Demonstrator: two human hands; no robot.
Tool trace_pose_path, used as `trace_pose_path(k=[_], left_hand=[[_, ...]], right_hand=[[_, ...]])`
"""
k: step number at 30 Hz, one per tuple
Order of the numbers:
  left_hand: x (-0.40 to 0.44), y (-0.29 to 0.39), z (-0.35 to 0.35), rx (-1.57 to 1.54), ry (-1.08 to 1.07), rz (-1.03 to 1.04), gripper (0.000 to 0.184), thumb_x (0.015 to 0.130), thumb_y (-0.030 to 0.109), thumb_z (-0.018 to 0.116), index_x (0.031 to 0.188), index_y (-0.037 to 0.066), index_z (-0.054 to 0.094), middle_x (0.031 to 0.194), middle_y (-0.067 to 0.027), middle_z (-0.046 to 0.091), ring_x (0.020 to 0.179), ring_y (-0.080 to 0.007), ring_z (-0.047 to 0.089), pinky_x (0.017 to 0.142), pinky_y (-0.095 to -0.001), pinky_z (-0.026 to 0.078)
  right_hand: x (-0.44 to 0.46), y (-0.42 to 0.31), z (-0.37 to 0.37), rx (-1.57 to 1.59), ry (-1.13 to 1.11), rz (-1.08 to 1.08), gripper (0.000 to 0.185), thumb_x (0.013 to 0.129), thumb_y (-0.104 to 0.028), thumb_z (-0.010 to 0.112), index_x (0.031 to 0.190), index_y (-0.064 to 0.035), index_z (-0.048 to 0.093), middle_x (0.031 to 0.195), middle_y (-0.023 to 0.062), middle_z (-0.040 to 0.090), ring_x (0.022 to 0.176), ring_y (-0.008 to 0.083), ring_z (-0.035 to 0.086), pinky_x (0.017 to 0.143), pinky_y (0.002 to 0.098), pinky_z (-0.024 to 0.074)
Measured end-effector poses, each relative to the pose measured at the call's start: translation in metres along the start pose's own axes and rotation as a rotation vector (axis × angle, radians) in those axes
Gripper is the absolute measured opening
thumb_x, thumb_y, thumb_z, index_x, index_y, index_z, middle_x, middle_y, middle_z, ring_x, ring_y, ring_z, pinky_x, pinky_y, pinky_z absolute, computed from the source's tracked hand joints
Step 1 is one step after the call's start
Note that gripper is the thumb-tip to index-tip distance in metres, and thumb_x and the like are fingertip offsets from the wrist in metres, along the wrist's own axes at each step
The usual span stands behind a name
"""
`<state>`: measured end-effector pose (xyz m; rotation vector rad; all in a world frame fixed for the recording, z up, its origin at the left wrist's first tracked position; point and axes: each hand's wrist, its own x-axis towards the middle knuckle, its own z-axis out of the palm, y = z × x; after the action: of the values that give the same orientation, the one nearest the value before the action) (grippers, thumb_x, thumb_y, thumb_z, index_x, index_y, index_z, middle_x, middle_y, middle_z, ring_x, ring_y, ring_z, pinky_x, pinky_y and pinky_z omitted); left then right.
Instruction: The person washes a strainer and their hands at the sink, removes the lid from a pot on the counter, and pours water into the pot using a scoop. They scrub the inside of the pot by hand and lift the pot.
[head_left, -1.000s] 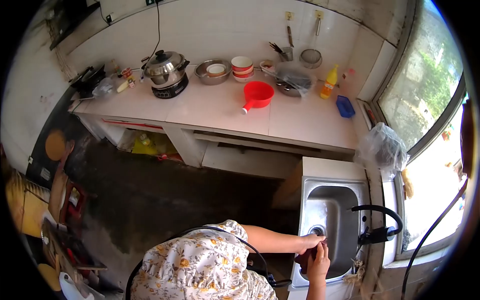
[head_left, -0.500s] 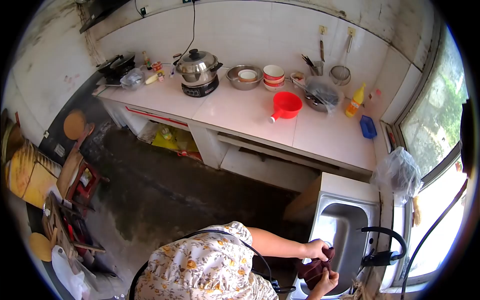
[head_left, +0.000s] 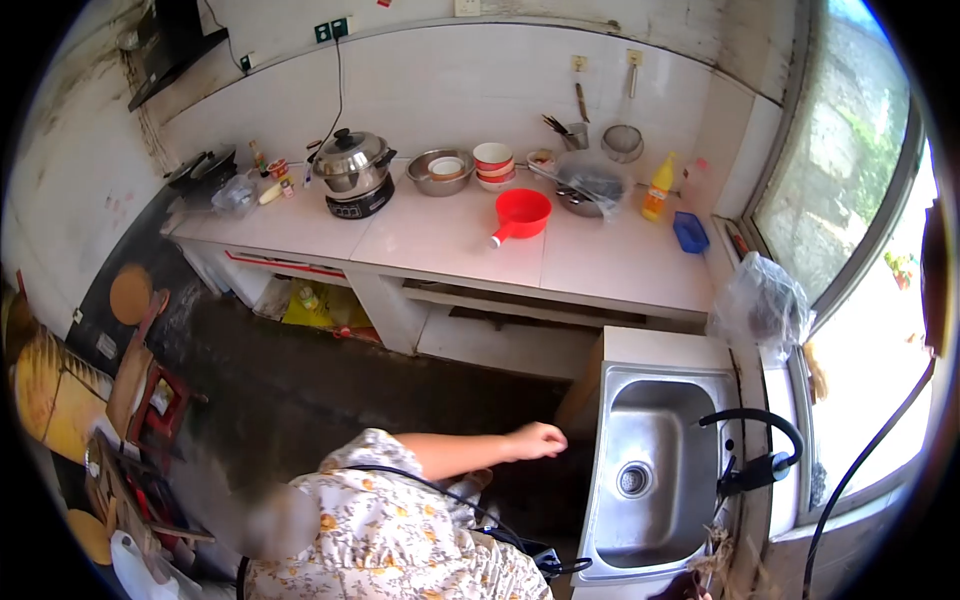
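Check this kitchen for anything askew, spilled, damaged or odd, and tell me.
Two things stand out. The wall at the picture's far left is smudged and stained, so it looks neglected. On the counter, crumpled clear plastic drapes over a metal pan, an odd cover. No spill shows on the countertop.

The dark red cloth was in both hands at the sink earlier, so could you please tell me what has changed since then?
The left hand has let go of the cloth and drawn back from the sink. The cloth has moved to the person's right, to the picture's bottom edge; what holds it is unclear. The red dipper and lidded pot stayed put.
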<state>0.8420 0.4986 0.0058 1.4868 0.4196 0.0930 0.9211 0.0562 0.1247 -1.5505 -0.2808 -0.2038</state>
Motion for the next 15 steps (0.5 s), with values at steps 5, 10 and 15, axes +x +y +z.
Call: trace_pose_path(k=[5,10,15], left_hand=[[-0.098,-0.041,-0.089,0.693,0.328,-0.196,0.019,0.075,0.026,0.056,0.085,0.011,0.064,0.084,-0.0071,0.064,0.079,-0.0219,0.062,0.069,-0.0336,0.048],[-0.200,-0.088,-0.129,0.804,0.446,-0.603,0.020,0.072,0.027,0.054,0.081,0.013,0.066,0.085,-0.0115,0.064,0.082,-0.0278,0.061,0.073,-0.0369,0.048],[-0.232,-0.104,-0.135,0.778,0.397,-0.795,0.019,0.071,0.024,0.051,0.075,0.014,0.067,0.085,-0.0134,0.063,0.083,-0.0305,0.060,0.076,-0.0389,0.047]], right_hand=[[-0.021,0.039,-0.014,-0.650,0.156,0.082,0.022,0.077,-0.020,0.064,0.087,-0.0007,0.060,0.088,0.0190,0.059,0.072,0.0251,0.057,0.066,0.0344,0.0478],[-0.057,0.138,-0.033,-1.191,-0.343,0.060,0.035,0.077,-0.040,0.056,0.102,-0.0154,0.060,0.112,0.0133,0.047,0.104,0.0311,0.043,0.084,0.0433,0.0376],[-0.049,0.129,-0.036,-1.189,-0.220,-0.137,0.040,0.077,-0.039,0.057,0.100,-0.0064,0.059,0.106,0.0198,0.052,0.096,0.0371,0.047,0.085,0.0458,0.0367]])
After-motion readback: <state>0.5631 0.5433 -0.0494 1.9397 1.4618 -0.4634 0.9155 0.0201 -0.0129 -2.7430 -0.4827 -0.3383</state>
